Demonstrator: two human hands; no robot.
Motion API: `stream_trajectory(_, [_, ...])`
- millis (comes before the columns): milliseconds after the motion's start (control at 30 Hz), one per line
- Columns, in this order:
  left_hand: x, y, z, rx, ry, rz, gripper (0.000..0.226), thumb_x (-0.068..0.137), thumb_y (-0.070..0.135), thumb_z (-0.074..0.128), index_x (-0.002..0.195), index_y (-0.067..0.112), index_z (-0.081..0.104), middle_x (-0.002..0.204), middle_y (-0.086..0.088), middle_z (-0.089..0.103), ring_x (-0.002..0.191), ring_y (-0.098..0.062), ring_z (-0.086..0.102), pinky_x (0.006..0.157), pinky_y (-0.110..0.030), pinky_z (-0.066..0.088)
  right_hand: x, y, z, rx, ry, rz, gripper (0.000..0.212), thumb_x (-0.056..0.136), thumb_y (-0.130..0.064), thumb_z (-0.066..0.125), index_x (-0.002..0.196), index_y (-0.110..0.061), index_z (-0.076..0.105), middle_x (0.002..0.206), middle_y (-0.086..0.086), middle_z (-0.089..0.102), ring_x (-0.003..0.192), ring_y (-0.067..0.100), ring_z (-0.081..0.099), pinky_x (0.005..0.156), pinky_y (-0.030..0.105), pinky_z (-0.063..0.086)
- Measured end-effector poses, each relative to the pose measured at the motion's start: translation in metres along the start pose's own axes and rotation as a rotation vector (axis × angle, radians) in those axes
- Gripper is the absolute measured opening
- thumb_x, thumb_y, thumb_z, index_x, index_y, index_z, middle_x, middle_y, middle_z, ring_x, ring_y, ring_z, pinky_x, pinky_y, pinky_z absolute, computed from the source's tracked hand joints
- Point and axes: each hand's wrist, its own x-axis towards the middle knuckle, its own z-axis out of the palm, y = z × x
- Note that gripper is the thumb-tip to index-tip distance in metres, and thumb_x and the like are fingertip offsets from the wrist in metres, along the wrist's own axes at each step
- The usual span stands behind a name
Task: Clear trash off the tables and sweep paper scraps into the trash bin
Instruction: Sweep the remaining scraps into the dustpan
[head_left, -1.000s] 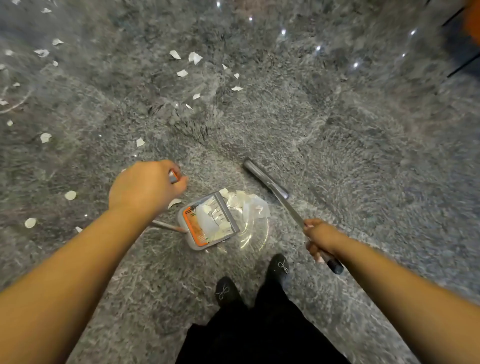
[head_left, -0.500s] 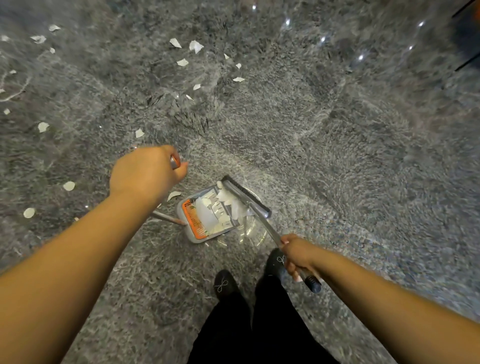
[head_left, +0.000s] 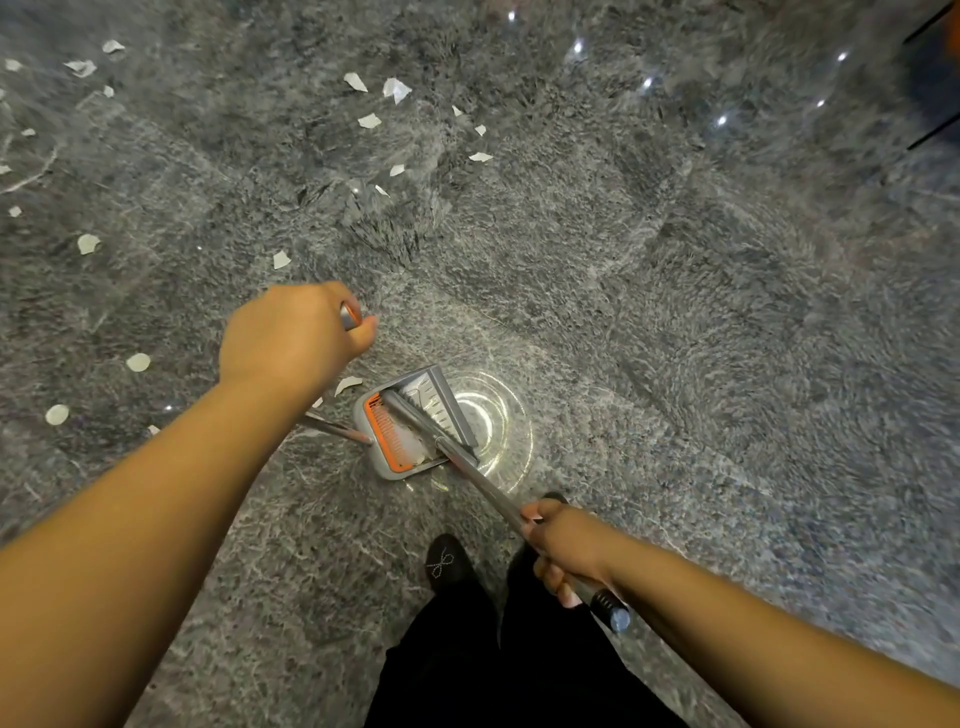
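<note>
Left hand (head_left: 291, 332) fingers curl round the top of the dustpan handle. Right hand (head_left: 566, 545) grips the broom handle (head_left: 483, 483). Broom head lies inside the grey dustpan (head_left: 400, 436) on the marble floor (head_left: 675, 312). Paper scraps (head_left: 370, 121) lie scattered beyond and left.

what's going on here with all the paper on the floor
A person is sweeping torn paper scraps off a grey marble floor. The left hand grips the top of the dustpan handle, and the right hand grips the broom handle. The broom head sits inside the grey and orange dustpan, over scraps already gathered there. Many scraps lie scattered ahead and to the left.
</note>
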Motion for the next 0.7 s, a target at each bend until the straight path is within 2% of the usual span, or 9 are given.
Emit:
stream_trajectory(133, [-0.014,-0.015,-0.007,-0.044,0.007,-0.088,0.029,0.09,0.053,0.06,0.098,0.026,0.068,0.072,-0.002,0.057,0.07,-0.025,0.049,0.058,-0.03,0.037,-0.015,0.001,0.003,0.029,0.044,-0.025,0.036,0.103,-0.016,0.039,0.139,-0.015,0.037,0.056,0.001,0.044,0.03,0.008,0.04,0.031,0.015,0.034])
stream_trajectory(200, [-0.023,-0.027,-0.008,-0.075,0.029,-0.156,0.029,0.09,0.051,0.06,0.099,0.025,0.068,0.075,-0.004,0.054,0.073,-0.027,0.048,0.061,-0.031,0.038,-0.021,-0.002,0.002,0.102,0.057,-0.021,0.033,0.103,-0.015,0.039,0.136,-0.018,0.039,0.063,0.003,0.043,0.027,0.007,0.038,0.031,0.015,0.033])
stream_trajectory(300, [-0.037,-0.048,-0.009,-0.13,0.064,-0.247,0.029,0.089,0.051,0.061,0.097,0.025,0.069,0.082,-0.009,0.061,0.078,-0.031,0.053,0.065,-0.034,0.042,-0.028,-0.012,-0.002,0.239,0.052,-0.007,0.023,0.103,-0.016,0.038,0.124,-0.023,0.044,0.059,0.004,0.042,0.03,0.008,0.035,0.034,0.014,0.035])
stream_trajectory(400, [-0.051,-0.063,-0.011,-0.151,0.087,-0.266,0.028,0.087,0.053,0.061,0.092,0.026,0.068,0.09,-0.013,0.07,0.087,-0.036,0.062,0.066,-0.036,0.046,-0.035,-0.028,-0.005,0.301,0.022,-0.019,0.018,0.104,-0.016,0.036,0.115,-0.027,0.045,0.056,0.003,0.038,0.03,0.007,0.032,0.035,0.013,0.034])
stream_trajectory(700, [-0.086,-0.096,-0.021,-0.24,0.159,-0.503,0.024,0.086,0.049,0.064,0.09,0.025,0.069,0.088,-0.015,0.069,0.086,-0.038,0.062,0.064,-0.033,0.038,-0.028,-0.09,-0.014,0.284,-0.015,-0.061,0.017,0.104,-0.018,0.038,0.119,-0.024,0.043,0.06,0.005,0.037,0.028,0.006,0.03,0.035,0.01,0.032])
